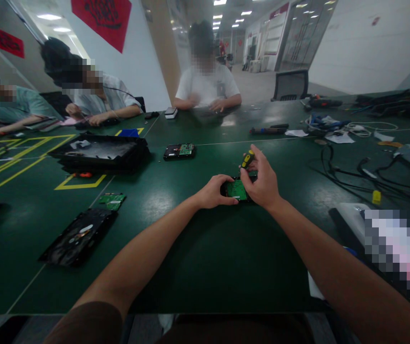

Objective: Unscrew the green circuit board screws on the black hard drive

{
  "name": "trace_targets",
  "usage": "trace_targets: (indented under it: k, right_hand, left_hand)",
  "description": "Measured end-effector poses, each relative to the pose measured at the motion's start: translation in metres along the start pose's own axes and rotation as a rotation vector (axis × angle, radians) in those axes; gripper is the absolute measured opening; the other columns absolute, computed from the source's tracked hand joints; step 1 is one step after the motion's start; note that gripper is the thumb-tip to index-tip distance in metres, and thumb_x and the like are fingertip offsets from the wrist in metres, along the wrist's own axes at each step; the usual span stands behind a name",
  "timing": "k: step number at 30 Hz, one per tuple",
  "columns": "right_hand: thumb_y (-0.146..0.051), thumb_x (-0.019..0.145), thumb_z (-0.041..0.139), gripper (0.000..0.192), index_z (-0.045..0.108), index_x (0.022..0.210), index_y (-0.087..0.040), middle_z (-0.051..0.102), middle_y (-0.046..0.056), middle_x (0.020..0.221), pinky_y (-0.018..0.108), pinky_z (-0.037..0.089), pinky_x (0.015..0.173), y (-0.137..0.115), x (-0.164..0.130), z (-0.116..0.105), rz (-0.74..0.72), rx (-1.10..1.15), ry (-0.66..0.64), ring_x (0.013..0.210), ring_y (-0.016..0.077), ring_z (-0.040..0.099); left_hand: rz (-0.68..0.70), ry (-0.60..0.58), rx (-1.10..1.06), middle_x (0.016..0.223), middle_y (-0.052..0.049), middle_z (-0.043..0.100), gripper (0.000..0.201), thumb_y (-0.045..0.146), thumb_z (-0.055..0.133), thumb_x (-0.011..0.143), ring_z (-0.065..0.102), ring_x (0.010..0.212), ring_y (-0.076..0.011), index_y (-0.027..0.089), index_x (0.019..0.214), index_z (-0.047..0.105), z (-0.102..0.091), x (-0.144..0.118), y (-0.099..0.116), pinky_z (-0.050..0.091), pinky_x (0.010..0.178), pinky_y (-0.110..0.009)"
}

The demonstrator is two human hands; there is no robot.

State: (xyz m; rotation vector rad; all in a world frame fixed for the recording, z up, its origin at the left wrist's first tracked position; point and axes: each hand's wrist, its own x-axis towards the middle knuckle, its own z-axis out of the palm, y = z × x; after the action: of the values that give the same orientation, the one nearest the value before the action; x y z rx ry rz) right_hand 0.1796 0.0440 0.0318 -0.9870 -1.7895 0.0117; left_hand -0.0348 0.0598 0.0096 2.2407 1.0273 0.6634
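Observation:
In front of me on the green table lies a hard drive [236,190], its green circuit board facing up. My left hand [215,191] grips its left end, thumb along the near edge and fingers over the far one. A black and yellow screwdriver [248,159] is pinched in my right hand [262,179], handle upward and tilted. Its tip is hidden behind my fingers, so I cannot tell whether it touches the board. The right hand covers the drive's right end.
Another hard drive [179,151] lies farther off. Black trays [101,152] stand left, with a dark drive casing [79,236] and a loose circuit board [112,200] nearer. Black cables [351,177] spread at right. Across the table sits a person [208,86]; others sit at left.

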Motion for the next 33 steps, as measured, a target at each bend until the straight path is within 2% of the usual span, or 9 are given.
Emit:
trace_targets:
  k: [4,9,14,20,24,29,33]
  right_hand:
    - [-0.032,0.093,0.067,0.069,0.038,0.156,-0.033,0.061,0.011,0.134,0.049,0.066,0.082,-0.0007,-0.0001,-0.0002,0.001,-0.023,0.021,0.093,0.0258,0.07]
    - [-0.029,0.096,0.062,0.07,0.032,0.159,-0.033,0.061,0.011,0.14,0.049,0.064,0.089,-0.0006,-0.0007,0.0007,0.013,0.015,0.008,0.096,0.025,0.073]
    - [-0.036,0.093,0.067,0.069,0.039,0.156,-0.032,0.061,0.012,0.134,0.053,0.065,0.085,0.0015,-0.0005,0.0007,0.012,-0.049,0.043,0.094,0.0276,0.07]
    - [-0.028,0.097,0.058,0.075,0.025,0.164,-0.034,0.057,0.013,0.138,0.054,0.064,0.09,-0.0002,-0.0007,0.0005,-0.008,0.008,-0.009,0.101,0.028,0.07]
    - [-0.03,0.095,0.064,0.071,0.035,0.159,-0.034,0.059,0.012,0.133,0.048,0.066,0.08,-0.0013,-0.0005,0.0001,-0.015,-0.005,0.008,0.093,0.0248,0.069]
    - [-0.029,0.096,0.059,0.072,0.029,0.162,-0.034,0.061,0.012,0.137,0.052,0.064,0.091,-0.0003,-0.0009,0.0007,-0.001,0.003,-0.005,0.098,0.0265,0.071]
    - [-0.032,0.094,0.064,0.069,0.036,0.158,-0.035,0.06,0.011,0.134,0.05,0.066,0.083,-0.0014,-0.0008,0.0009,-0.002,-0.011,0.028,0.093,0.0264,0.071]
  left_hand:
    - [0.012,-0.006,0.006,0.137,-0.013,0.061,0.078,0.055,0.088,0.069,0.056,0.129,-0.0329,0.021,0.134,0.06,-0.0001,0.0004,-0.0007,0.046,0.113,-0.051]
    - [0.02,-0.002,0.004,0.138,-0.014,0.061,0.08,0.057,0.088,0.069,0.055,0.13,-0.0333,0.018,0.133,0.061,-0.0005,0.0004,-0.0018,0.046,0.114,-0.05]
    - [0.021,-0.006,0.012,0.137,-0.013,0.061,0.079,0.055,0.088,0.069,0.056,0.131,-0.0331,0.021,0.134,0.061,0.0001,0.0006,-0.002,0.045,0.114,-0.051]
    - [0.015,0.002,-0.004,0.136,-0.013,0.062,0.078,0.055,0.089,0.068,0.058,0.128,-0.0332,0.021,0.132,0.062,0.0012,0.0015,-0.0026,0.048,0.111,-0.051]
    - [0.03,0.007,0.004,0.134,-0.013,0.063,0.076,0.055,0.089,0.069,0.057,0.128,-0.0332,0.02,0.131,0.062,0.0011,0.0011,-0.0013,0.047,0.113,-0.051]
    - [0.012,0.01,-0.01,0.136,-0.012,0.062,0.076,0.053,0.09,0.068,0.058,0.128,-0.0328,0.021,0.131,0.062,0.0013,0.0009,-0.0007,0.047,0.113,-0.051]
    - [0.019,0.007,0.003,0.135,-0.012,0.062,0.076,0.054,0.089,0.069,0.058,0.128,-0.033,0.02,0.132,0.062,0.0012,0.0012,-0.0012,0.047,0.112,-0.051]
